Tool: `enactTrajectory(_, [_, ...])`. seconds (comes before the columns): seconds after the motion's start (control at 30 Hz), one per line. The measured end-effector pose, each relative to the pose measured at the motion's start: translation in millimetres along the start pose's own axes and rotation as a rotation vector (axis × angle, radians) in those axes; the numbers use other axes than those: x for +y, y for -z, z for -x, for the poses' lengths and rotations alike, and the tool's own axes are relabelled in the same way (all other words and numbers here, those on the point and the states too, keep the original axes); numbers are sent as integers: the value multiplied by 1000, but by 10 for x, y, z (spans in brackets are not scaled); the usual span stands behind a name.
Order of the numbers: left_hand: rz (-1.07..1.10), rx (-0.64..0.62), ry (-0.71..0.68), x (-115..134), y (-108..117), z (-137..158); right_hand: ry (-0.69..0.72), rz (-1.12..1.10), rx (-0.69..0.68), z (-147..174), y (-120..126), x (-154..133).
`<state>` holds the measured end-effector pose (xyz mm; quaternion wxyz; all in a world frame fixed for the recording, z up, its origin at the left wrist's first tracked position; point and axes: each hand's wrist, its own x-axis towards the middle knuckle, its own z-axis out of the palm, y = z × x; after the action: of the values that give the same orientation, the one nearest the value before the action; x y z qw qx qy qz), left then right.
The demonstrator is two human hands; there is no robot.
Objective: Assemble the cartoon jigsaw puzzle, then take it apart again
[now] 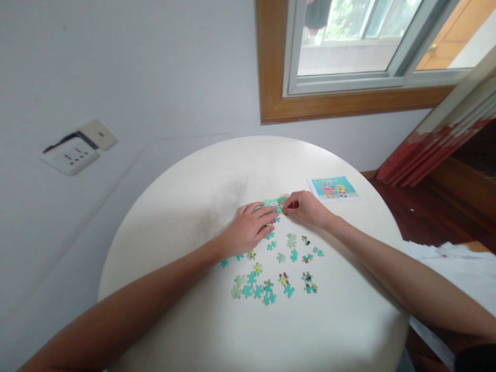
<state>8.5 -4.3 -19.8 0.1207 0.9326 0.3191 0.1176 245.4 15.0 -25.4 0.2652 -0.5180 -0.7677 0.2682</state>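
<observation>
My left hand (248, 228) lies flat with its fingers stretched over a partly joined jigsaw puzzle (273, 203), covering much of it. At the right end of that joined strip, my right hand (306, 208) pinches a small puzzle piece (284, 211) between thumb and fingertips. The piece touches or nearly touches the strip; the fingers partly hide it. Several loose puzzle pieces (248, 291), mostly teal and pale green, lie nearer to me. Some small joined clusters, such as a dark and yellow one (309, 283), sit among them.
A picture card (335, 189) with cartoon figures lies beyond my right hand on the round white table (155, 227). A wall with a socket (72, 155) borders the table at the left, and a wood-framed window (271, 106) is behind. White sheets (445, 268) are at the right.
</observation>
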Motion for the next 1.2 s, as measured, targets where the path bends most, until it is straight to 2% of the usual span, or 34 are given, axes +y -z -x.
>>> enactTrajectory(0.13, [18, 20, -2, 6, 1, -1, -7, -8, -1, 6, 4, -10])
enactTrajectory(0.27, [21, 53, -16, 17, 26, -13, -23, -111, 17, 7, 17, -16])
enactTrajectory(0.43, [112, 142, -36, 35, 220, -13, -38, -183, 91, 1, 110, -27])
enactTrajectory(0.5, [183, 92, -91, 41, 347, 15, -37, -177, 120, 1, 140, -28])
enactTrajectory(0.63, [304, -211, -237, 98, 577, 115, -39, -165, 123, 7, 144, -33])
enactTrajectory(0.73, [299, -334, -282, 181, 642, 190, -45, -173, 113, 14, 128, -48])
enactTrajectory(0.83, [221, -389, -295, 253, 606, 241, -48, -159, 112, 18, 126, -64])
enactTrajectory(0.97, [82, -428, -242, 313, 523, 270, -41, -141, 116, 16, 134, -71])
enactTrajectory(1.2, [-2, -425, -166, 418, 500, 298, -41, -136, 110, 12, 124, -75])
